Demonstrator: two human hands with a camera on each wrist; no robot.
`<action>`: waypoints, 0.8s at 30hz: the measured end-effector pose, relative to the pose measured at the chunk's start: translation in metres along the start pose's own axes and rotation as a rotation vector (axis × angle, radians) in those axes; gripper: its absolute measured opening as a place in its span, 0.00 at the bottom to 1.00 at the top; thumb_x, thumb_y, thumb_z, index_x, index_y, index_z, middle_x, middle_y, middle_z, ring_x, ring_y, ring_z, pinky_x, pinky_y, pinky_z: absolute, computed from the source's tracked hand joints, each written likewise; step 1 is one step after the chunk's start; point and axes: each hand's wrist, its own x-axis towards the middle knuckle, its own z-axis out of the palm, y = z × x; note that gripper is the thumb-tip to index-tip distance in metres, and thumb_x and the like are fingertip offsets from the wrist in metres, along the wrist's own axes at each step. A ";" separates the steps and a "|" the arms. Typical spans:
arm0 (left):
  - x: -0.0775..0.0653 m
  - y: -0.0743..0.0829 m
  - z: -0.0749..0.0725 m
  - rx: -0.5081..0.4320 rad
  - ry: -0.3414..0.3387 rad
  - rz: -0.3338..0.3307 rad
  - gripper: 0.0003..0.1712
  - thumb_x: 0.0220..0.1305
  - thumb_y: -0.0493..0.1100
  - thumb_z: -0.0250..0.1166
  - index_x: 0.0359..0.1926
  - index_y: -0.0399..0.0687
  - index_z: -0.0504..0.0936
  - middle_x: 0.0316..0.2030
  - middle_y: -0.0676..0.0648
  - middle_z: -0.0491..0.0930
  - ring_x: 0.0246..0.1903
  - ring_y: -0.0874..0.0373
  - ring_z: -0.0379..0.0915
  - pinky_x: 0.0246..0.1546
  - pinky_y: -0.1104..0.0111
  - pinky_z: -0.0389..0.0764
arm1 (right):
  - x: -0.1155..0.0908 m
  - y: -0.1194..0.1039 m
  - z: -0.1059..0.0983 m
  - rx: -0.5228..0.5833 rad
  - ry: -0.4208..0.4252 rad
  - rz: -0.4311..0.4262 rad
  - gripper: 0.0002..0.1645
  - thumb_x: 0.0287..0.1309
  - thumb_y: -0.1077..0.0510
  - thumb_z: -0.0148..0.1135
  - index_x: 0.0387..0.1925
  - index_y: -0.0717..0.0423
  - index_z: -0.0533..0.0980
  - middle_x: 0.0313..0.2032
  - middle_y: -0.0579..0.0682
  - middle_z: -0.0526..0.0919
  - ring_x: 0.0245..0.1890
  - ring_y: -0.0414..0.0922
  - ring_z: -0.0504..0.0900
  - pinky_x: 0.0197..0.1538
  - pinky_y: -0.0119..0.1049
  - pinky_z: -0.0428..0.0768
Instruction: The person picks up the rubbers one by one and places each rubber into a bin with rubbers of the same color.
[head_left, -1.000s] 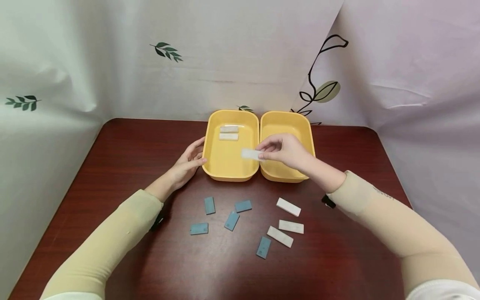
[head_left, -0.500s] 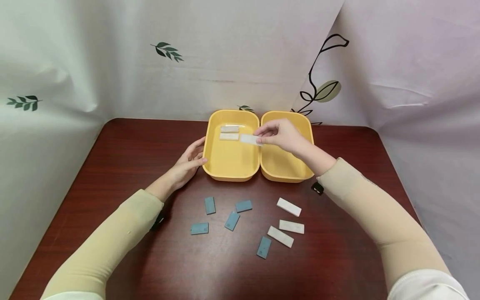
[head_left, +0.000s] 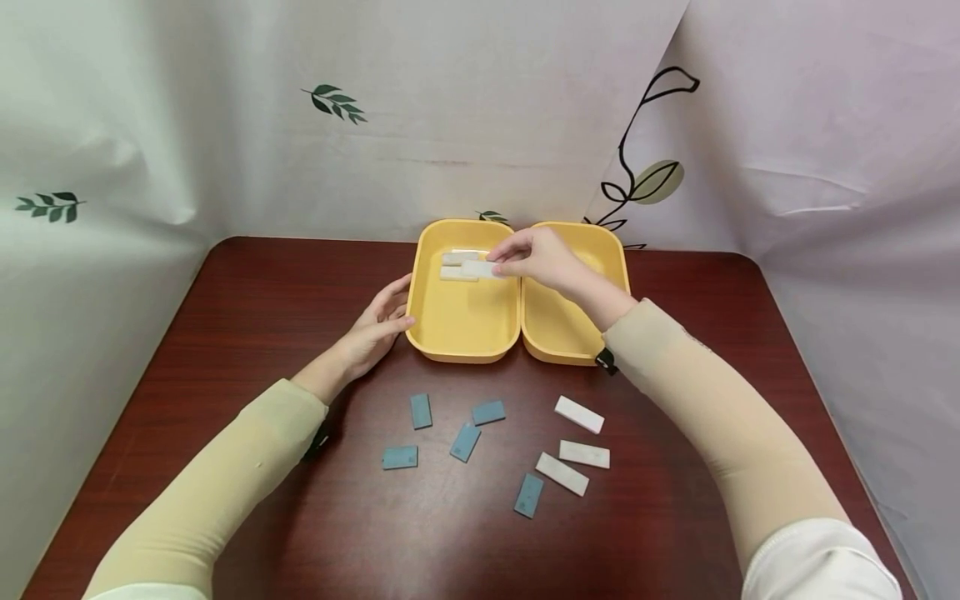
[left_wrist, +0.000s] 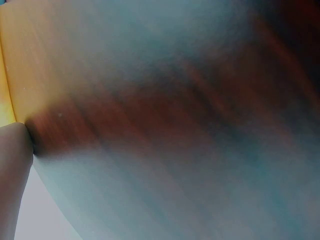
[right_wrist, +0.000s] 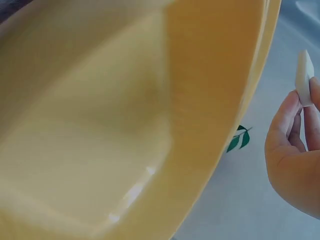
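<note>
So the right hand (head_left: 543, 260) has one white block (head_left: 477, 269) pinched between thumb and fingers, and the block sticks out leftward past the fingertips, over the inside of the left yellow tray (head_left: 420, 287). Two more white blocks (head_left: 459, 259) lie in that tray, just left of those fingertips; the held one overlaps them in the head view, and I can't tell if it's actually touching. The right wrist cam shows the pinched block almost edge-on. Under the right palm and wrist sits the right yellow tray (head_left: 625, 287), side by side with the first. The left hand (head_left: 371, 333) has thumb and fingers spread apart, not closed around anything, resting against the outer left side of the left tray. Its own wrist cam is mostly blurry, just a bit of finger near a yellow edge. Closer to the person than both sets of fingers, there's loose stuff on the dark red table (head_left: 262, 333): five blue blocks (head_left: 465, 442), four of them between the two hands sideways, plus one farther right, just beside a group of three white blocks (head_left: 584, 454). Beyond the fingertips hangs a pale cloth (head_left: 450, 125) printed with leaves.
</note>
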 end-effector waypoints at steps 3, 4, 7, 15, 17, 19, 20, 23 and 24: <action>0.000 0.000 0.000 0.000 -0.003 0.001 0.46 0.75 0.27 0.52 0.86 0.53 0.47 0.82 0.36 0.51 0.72 0.56 0.62 0.66 0.77 0.71 | 0.007 -0.001 0.003 -0.004 -0.011 0.011 0.13 0.62 0.65 0.75 0.48 0.64 0.88 0.46 0.56 0.92 0.37 0.33 0.84 0.43 0.25 0.81; 0.000 0.000 0.000 0.000 -0.004 0.002 0.46 0.75 0.27 0.52 0.86 0.53 0.47 0.82 0.36 0.51 0.72 0.56 0.62 0.66 0.77 0.71 | 0.010 -0.001 0.004 -0.008 -0.016 0.015 0.13 0.62 0.66 0.75 0.48 0.64 0.88 0.46 0.56 0.92 0.37 0.33 0.85 0.43 0.25 0.81; 0.000 -0.001 0.000 0.001 -0.006 0.007 0.46 0.75 0.27 0.52 0.86 0.53 0.47 0.82 0.37 0.52 0.71 0.57 0.63 0.66 0.77 0.71 | 0.015 -0.004 0.005 -0.015 -0.029 0.026 0.12 0.62 0.66 0.75 0.48 0.65 0.88 0.47 0.58 0.92 0.38 0.34 0.86 0.44 0.25 0.82; 0.000 -0.001 0.001 -0.011 -0.010 0.033 0.46 0.73 0.25 0.52 0.86 0.50 0.47 0.77 0.38 0.58 0.69 0.57 0.65 0.65 0.75 0.72 | 0.023 -0.013 0.004 -0.042 -0.055 0.014 0.14 0.63 0.68 0.72 0.49 0.69 0.87 0.46 0.60 0.92 0.37 0.34 0.85 0.45 0.25 0.82; 0.000 -0.001 0.001 -0.010 -0.011 0.033 0.46 0.73 0.25 0.52 0.86 0.50 0.47 0.78 0.38 0.57 0.69 0.57 0.65 0.65 0.75 0.72 | 0.025 -0.012 0.003 -0.044 -0.064 0.022 0.13 0.63 0.69 0.72 0.49 0.69 0.87 0.46 0.60 0.92 0.38 0.35 0.85 0.45 0.26 0.82; 0.000 -0.001 0.001 -0.007 -0.014 0.030 0.46 0.73 0.26 0.52 0.86 0.51 0.47 0.78 0.37 0.56 0.70 0.56 0.64 0.65 0.76 0.72 | 0.028 -0.010 0.002 -0.047 -0.075 0.033 0.13 0.63 0.69 0.72 0.49 0.68 0.87 0.46 0.60 0.92 0.38 0.36 0.85 0.46 0.26 0.82; 0.000 0.000 0.001 -0.006 -0.015 0.029 0.46 0.73 0.26 0.52 0.86 0.51 0.47 0.79 0.37 0.56 0.70 0.56 0.64 0.65 0.76 0.72 | 0.030 -0.008 0.002 -0.048 -0.083 0.036 0.12 0.63 0.69 0.72 0.48 0.67 0.87 0.47 0.60 0.91 0.39 0.36 0.85 0.46 0.27 0.82; -0.001 0.000 0.001 -0.003 -0.016 0.029 0.46 0.74 0.26 0.52 0.86 0.51 0.47 0.79 0.36 0.54 0.71 0.55 0.63 0.65 0.76 0.72 | 0.034 -0.003 0.003 -0.045 -0.104 0.042 0.12 0.62 0.69 0.73 0.48 0.67 0.88 0.47 0.60 0.91 0.40 0.37 0.86 0.48 0.27 0.84; -0.001 0.000 0.001 -0.001 -0.017 0.030 0.46 0.74 0.26 0.51 0.86 0.51 0.47 0.80 0.35 0.54 0.71 0.55 0.62 0.65 0.76 0.72 | 0.036 -0.001 0.004 -0.049 -0.109 0.041 0.12 0.62 0.69 0.73 0.48 0.67 0.88 0.47 0.60 0.91 0.40 0.37 0.86 0.48 0.27 0.84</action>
